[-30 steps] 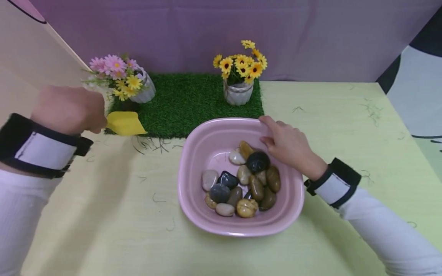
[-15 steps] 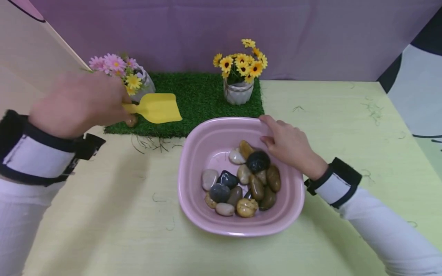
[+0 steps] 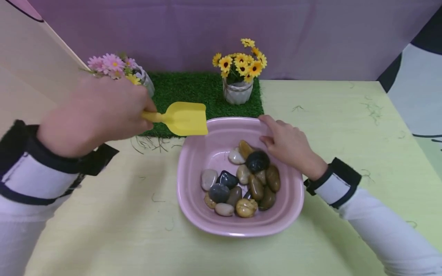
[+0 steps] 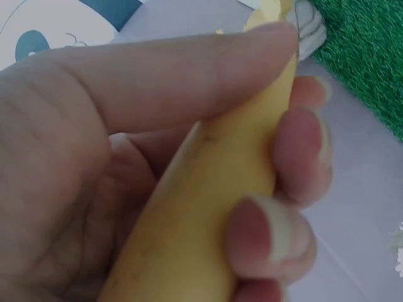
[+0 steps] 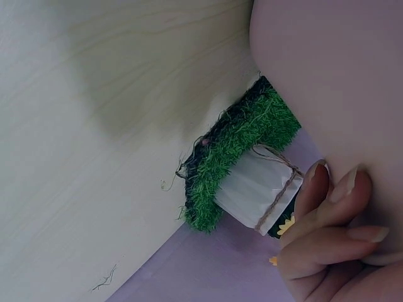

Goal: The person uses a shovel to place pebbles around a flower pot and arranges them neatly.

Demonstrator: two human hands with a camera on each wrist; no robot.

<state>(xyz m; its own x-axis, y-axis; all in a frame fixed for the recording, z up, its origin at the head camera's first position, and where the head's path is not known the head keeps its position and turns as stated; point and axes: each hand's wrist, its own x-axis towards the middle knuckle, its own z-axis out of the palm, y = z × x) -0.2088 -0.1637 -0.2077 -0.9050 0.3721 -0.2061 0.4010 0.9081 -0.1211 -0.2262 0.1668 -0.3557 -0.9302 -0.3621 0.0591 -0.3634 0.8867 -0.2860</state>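
Holding a yellow scoop (image 3: 183, 119) over the far left rim of a pink basin (image 3: 193, 161) of pebbles (image 3: 241, 180).
From the head view, the left hand (image 3: 100, 111) grips the scoop's handle while the right hand (image 3: 286, 143) lies on the basin's far rim, fingers curled over it; the polished, rounded pebbles look heavy and slippery, best lifted from beneath. The left wrist view shows fingers (image 4: 302, 145) wrapped around the scoop's smooth, stiff, probably light plastic handle. The right wrist view shows fingertips (image 5: 340, 189) on the glossy basin wall.
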